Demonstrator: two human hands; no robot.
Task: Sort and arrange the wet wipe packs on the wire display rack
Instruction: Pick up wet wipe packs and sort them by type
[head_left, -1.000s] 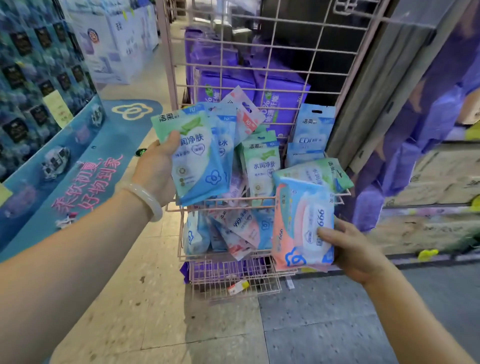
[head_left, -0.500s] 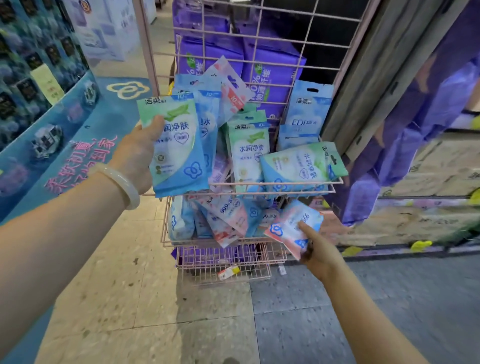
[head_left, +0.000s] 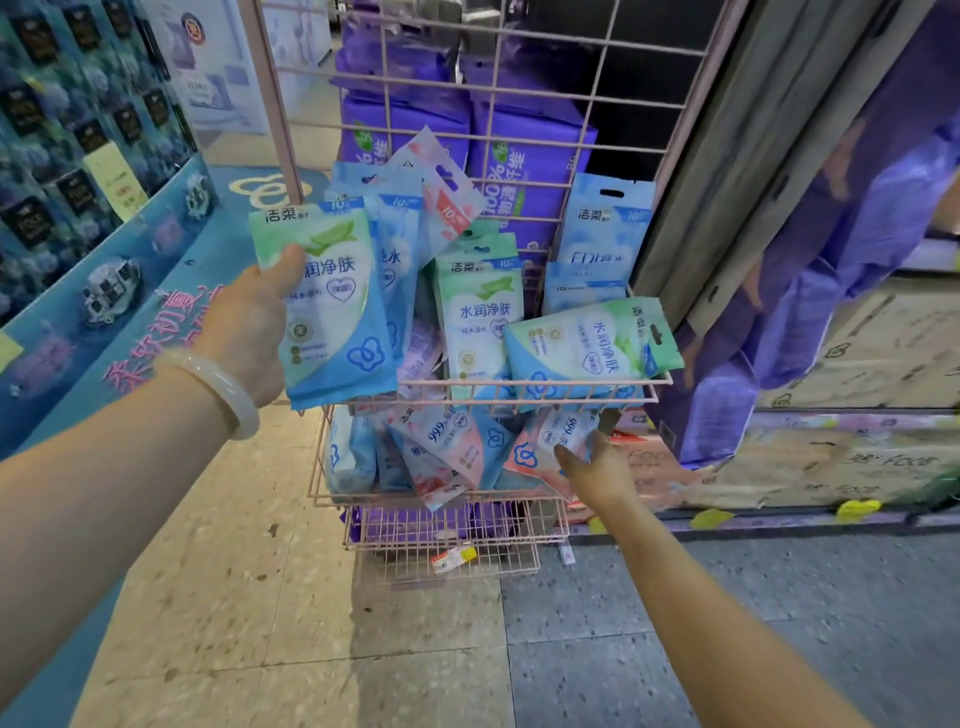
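A pink wire display rack (head_left: 524, 385) stands ahead with two baskets of wet wipe packs. My left hand (head_left: 249, 332) grips a stack of packs at the upper basket's left end; a green-and-blue pack (head_left: 332, 306) faces me, with blue and pink ones fanned behind it. My right hand (head_left: 592, 470) reaches into the lower basket and holds a pink-and-blue pack (head_left: 550, 441) at its right side. Another green pack (head_left: 480, 322) stands upright in the upper basket, and one (head_left: 592, 348) lies sideways on its front rim.
Large purple packs (head_left: 524, 150) are stacked behind the rack's grid. A lower pink shelf (head_left: 447, 535) carries a price tag. A blue display stand (head_left: 104, 291) rises on the left. A purple curtain and cardboard boxes (head_left: 831, 441) are on the right. Tiled floor lies below.
My right hand has carried the pink-and-blue pack down from the upper rim into the lower basket's right side. My left hand still holds its stack in the same place.
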